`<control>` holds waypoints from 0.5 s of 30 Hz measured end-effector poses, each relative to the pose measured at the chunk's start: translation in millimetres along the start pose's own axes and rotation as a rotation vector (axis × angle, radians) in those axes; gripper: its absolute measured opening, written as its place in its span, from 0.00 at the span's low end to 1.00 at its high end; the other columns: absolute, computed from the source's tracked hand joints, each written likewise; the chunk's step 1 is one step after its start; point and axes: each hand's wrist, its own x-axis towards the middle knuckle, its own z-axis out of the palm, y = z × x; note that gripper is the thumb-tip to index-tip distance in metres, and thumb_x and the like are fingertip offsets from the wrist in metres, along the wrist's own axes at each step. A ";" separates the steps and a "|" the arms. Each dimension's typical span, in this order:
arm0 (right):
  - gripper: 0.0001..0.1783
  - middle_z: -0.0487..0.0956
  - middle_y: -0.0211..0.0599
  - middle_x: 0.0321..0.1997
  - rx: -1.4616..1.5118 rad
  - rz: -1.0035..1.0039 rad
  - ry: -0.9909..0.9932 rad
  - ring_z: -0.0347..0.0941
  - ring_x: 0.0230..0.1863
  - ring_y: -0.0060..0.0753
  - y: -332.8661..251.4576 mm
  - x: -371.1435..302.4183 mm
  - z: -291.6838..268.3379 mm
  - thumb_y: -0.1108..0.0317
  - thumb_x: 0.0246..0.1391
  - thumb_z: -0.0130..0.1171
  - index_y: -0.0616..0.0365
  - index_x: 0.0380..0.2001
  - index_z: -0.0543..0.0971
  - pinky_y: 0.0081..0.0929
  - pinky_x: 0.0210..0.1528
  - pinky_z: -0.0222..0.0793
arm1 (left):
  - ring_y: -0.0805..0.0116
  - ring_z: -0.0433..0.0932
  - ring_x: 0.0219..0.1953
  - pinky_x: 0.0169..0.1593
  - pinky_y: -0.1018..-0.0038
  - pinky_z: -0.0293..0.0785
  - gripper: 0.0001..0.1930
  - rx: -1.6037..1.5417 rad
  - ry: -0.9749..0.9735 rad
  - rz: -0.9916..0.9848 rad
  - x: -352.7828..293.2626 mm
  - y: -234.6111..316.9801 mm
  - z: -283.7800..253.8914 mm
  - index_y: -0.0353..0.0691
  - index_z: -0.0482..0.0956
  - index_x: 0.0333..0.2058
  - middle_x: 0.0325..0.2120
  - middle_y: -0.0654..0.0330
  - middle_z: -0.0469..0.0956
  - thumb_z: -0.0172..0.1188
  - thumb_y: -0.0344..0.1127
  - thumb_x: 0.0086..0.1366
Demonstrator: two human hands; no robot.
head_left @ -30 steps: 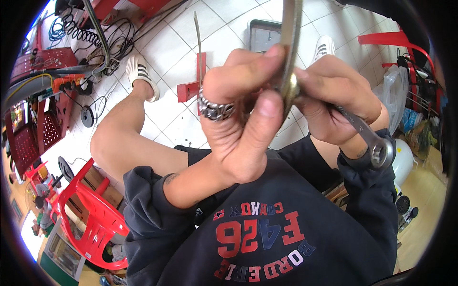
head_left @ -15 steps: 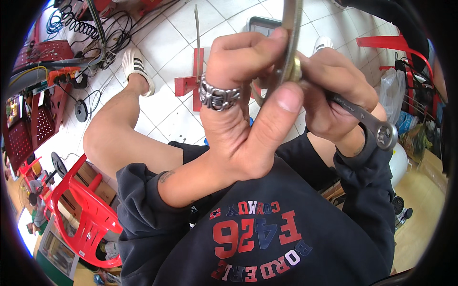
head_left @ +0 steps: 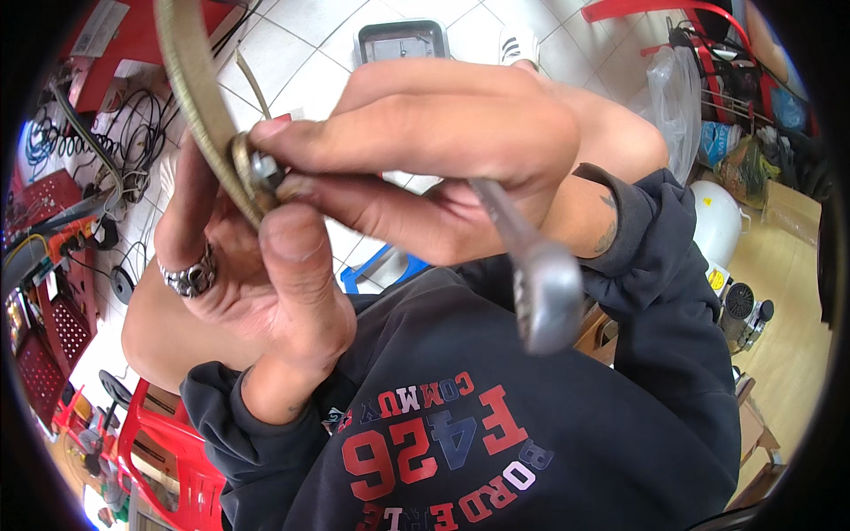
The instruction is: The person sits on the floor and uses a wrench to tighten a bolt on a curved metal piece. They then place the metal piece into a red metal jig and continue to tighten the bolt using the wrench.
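In my left hand [head_left: 301, 296], which wears a chunky silver ring, a long curved metal strip [head_left: 197, 93] is gripped near its lower end. A bolt head or nut [head_left: 265, 167] with a brass-coloured washer sits against the strip's face. The thumb and index fingertip of my right hand [head_left: 452, 124] pinch at this fastener. Tucked in the palm of that same hand is a wrench [head_left: 542, 288]; its ring end sticks out toward my chest, blurred. The left fingers behind the strip are partly hidden.
A grey tray [head_left: 403, 26] lies on the white tiled floor ahead. Coiled cables [head_left: 66, 146] and red metal parts spread at the left, near a red plastic chair [head_left: 199, 465]. To the right are a clear plastic bag [head_left: 673, 106] and a white tank [head_left: 715, 221].
Both hands have shifted left in view with the strip, which now leans left. The right fingers have come round to the near side of the fastener, and the wrench end points more toward me.
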 end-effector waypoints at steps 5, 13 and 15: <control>0.13 0.78 0.36 0.26 0.001 -0.077 0.073 0.76 0.25 0.39 7.1 -3.4 1.9 0.73 0.40 0.71 0.58 0.34 0.83 0.30 0.24 0.70 | 0.66 0.75 0.51 0.52 0.74 0.74 0.36 0.049 0.008 -0.035 -6.7 3.0 -6.0 0.34 0.55 0.67 0.55 0.49 0.72 0.60 0.44 0.68; 0.11 0.75 0.32 0.23 0.047 -0.035 0.107 0.74 0.24 0.38 1.4 -4.9 0.0 0.71 0.40 0.69 0.55 0.31 0.83 0.32 0.23 0.67 | 0.63 0.73 0.54 0.57 0.69 0.69 0.44 0.181 0.031 -0.079 -3.5 6.2 -0.4 0.30 0.55 0.66 0.55 0.49 0.71 0.61 0.57 0.64; 0.12 0.75 0.32 0.23 0.029 -0.032 0.108 0.75 0.24 0.38 1.2 -6.5 0.2 0.72 0.39 0.70 0.55 0.32 0.83 0.32 0.23 0.67 | 0.63 0.73 0.53 0.57 0.69 0.70 0.45 0.197 0.048 -0.073 -4.2 6.1 -0.8 0.30 0.54 0.66 0.55 0.50 0.72 0.62 0.57 0.63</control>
